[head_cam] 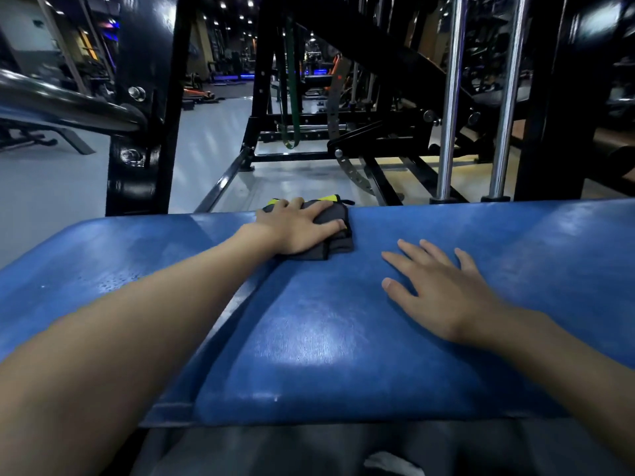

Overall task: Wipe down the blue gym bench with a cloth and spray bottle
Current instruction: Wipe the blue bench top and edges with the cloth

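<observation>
The blue bench [343,338] fills the lower half of the view, two padded sections meeting at a seam that runs diagonally under the left forearm; the left section carries a patch of fine droplets near the arm. Behind it rises a black machine frame [144,115], its thick post at left and cross-members ahead, with two chrome rods [450,97] standing upright just past the far edge on the right. A green band [290,80] hangs from the frame further back, and pale floor [213,139] stretches into a dim gym. The left hand [295,228] reaches across to the far edge, fingers spread flat and pressing down on a folded dark grey cloth [338,240] with a yellow trim, which lies on the pad right at that edge. The right hand [443,290] rests palm down on the right section, fingers loose and splayed, gripping nothing, near the cloth but apart from it.
</observation>
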A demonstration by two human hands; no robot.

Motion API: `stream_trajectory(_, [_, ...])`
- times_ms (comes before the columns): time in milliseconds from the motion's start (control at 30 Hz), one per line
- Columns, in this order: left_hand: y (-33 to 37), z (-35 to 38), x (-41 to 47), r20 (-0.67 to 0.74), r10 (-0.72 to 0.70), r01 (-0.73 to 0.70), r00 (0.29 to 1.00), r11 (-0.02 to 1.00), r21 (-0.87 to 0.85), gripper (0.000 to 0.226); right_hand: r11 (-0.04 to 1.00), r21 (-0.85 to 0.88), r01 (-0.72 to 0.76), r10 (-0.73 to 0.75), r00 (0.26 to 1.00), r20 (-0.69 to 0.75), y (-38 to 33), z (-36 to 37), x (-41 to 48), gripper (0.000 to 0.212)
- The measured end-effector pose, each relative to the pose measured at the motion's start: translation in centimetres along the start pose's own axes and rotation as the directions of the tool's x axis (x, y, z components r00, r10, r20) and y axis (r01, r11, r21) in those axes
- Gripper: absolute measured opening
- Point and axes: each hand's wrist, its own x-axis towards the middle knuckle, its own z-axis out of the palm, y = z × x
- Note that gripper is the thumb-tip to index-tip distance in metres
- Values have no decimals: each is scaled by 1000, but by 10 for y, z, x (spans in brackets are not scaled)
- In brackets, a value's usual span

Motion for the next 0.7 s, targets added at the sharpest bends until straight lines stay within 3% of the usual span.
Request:
stream_trajectory(200, [2, 2, -1, -8, 7, -7, 1000, 1000, 22, 72, 1000, 29, -6, 7, 1000, -26, -1, -2, -2, 60])
stream_trajectory(433, [4, 9, -103, -33, 100, -98, 994, 993, 65, 91, 998, 60, -28, 31, 999, -37, -4, -3, -8, 57])
stream_trajectory(700, [1, 17, -199, -105, 148, -135, 983, 983, 122, 89, 999, -14, -30, 30, 1000, -10, -7, -8, -4, 55])
